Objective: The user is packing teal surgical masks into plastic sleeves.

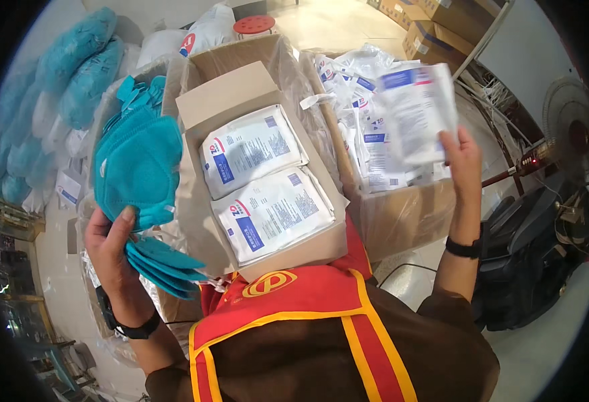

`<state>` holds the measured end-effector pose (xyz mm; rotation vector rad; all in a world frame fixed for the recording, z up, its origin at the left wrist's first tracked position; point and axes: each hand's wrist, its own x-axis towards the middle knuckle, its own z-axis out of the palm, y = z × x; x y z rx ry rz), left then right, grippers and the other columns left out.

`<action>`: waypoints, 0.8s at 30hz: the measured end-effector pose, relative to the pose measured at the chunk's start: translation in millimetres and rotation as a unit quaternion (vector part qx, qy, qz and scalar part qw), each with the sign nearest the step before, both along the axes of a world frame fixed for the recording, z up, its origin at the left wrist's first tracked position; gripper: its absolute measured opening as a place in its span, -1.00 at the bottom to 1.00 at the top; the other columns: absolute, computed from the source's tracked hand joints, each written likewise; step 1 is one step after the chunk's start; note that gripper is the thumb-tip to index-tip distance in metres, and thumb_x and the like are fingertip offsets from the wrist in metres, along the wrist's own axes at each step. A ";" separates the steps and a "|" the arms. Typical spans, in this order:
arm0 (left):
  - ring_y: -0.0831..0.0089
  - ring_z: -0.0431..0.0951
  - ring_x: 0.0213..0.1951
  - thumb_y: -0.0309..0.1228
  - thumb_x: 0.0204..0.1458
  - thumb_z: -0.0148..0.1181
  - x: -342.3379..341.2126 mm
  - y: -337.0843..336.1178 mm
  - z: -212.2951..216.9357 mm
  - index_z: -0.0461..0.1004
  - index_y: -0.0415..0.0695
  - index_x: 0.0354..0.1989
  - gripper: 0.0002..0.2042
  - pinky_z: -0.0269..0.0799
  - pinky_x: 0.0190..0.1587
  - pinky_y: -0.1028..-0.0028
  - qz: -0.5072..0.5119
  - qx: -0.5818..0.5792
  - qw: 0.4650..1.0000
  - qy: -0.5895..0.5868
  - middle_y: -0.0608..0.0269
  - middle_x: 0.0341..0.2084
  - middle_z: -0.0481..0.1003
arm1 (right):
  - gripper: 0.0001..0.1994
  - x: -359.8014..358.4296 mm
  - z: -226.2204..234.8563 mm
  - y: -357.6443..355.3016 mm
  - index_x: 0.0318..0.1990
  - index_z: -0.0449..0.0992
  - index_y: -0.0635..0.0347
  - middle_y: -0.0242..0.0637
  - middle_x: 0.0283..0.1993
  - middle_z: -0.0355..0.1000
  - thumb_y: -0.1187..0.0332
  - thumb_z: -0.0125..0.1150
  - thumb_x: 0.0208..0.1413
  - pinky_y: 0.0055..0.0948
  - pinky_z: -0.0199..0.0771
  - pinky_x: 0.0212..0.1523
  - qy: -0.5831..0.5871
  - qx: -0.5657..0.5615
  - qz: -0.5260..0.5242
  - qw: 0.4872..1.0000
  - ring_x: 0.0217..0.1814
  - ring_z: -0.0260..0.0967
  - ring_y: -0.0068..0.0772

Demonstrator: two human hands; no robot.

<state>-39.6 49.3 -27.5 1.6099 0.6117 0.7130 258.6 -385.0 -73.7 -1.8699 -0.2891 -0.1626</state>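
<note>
My left hand (110, 244) is closed on a stack of teal folded face masks (139, 167), with its thumb across their lower edge. More teal masks (164, 264) fan out just below that hand. Over a carton on the right, my right hand (462, 157) pinches a white and blue printed packet (415, 110) by its lower right edge. Between my hands, an open cardboard box (231, 87) rests against my red apron (274, 295). Two stacks of flat white packets (274, 211) lie side by side in it.
A plastic-lined carton (408, 214) at right holds many loose packets. Teal bulging bags (83, 67) pile up at far left. Brown cartons (435, 40) and a red stool (254, 25) stand at the back. A fan (569, 127) and a black chair (522, 248) are at right.
</note>
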 end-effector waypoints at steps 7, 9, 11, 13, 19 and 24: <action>0.59 0.47 -0.31 -0.51 -0.10 0.32 32.8 -28.1 -9.2 0.53 -0.29 -0.17 -0.72 0.35 -0.20 0.59 -0.114 -0.016 0.993 0.006 0.31 -0.32 0.54 | -0.62 105.2 -150.0 -46.9 -0.08 0.48 0.32 0.06 -0.11 0.50 0.19 0.22 0.05 -0.10 0.39 -0.01 -0.102 -0.413 -0.055 0.904 -0.06 0.43 0.15; 0.58 0.48 -0.32 -0.50 -0.11 0.33 37.0 -29.5 -16.9 0.54 -0.28 -0.24 -0.76 0.35 -0.20 0.58 -0.143 -0.043 0.989 0.015 0.30 -0.33 0.54 | -0.56 92.1 -177.3 6.8 -0.01 0.47 0.29 0.13 -0.04 0.46 0.23 0.28 -0.03 -0.11 0.37 0.06 0.051 -0.428 0.089 0.898 0.02 0.40 0.13; 0.59 0.46 -0.36 -0.50 -0.11 0.34 43.4 -36.3 -15.4 0.53 -0.25 -0.31 -0.82 0.35 -0.23 0.58 -0.140 -0.019 0.990 0.017 0.31 -0.38 0.52 | -0.59 86.2 -198.5 32.8 -0.05 0.47 0.30 0.14 -0.07 0.46 0.27 0.27 -0.05 -0.12 0.37 0.05 0.069 -0.456 0.149 0.875 -0.01 0.40 0.17; 0.60 0.45 -0.39 -0.49 -0.10 0.34 45.6 -37.4 -16.8 0.52 -0.24 -0.35 -0.84 0.34 -0.27 0.58 -0.159 -0.001 0.986 0.048 0.33 -0.41 0.51 | -0.55 85.6 -198.9 36.4 -0.04 0.45 0.31 0.12 -0.11 0.49 0.27 0.32 -0.09 -0.15 0.38 0.03 0.058 -0.449 0.109 0.885 -0.03 0.44 0.12; 0.63 0.44 -0.41 -0.48 -0.09 0.33 52.3 -32.9 -25.0 0.53 -0.23 -0.35 -0.85 0.32 -0.30 0.61 -0.143 -0.055 0.987 0.042 0.35 -0.45 0.52 | -0.32 89.9 -164.2 -6.1 0.13 0.33 0.32 0.00 0.03 0.44 0.23 0.44 -0.17 -0.24 0.40 0.01 0.022 -0.258 0.025 0.966 0.03 0.42 0.01; 0.64 0.44 -0.40 -0.48 -0.08 0.34 54.2 -31.2 -27.3 0.53 -0.24 -0.35 -0.85 0.32 -0.30 0.62 -0.145 -0.057 0.986 0.051 0.35 -0.44 0.53 | -0.28 62.5 -105.7 -22.5 0.19 0.29 0.31 -0.01 0.13 0.36 0.21 0.43 -0.14 -0.22 0.33 0.12 -0.031 -0.322 -0.053 0.945 0.12 0.32 0.03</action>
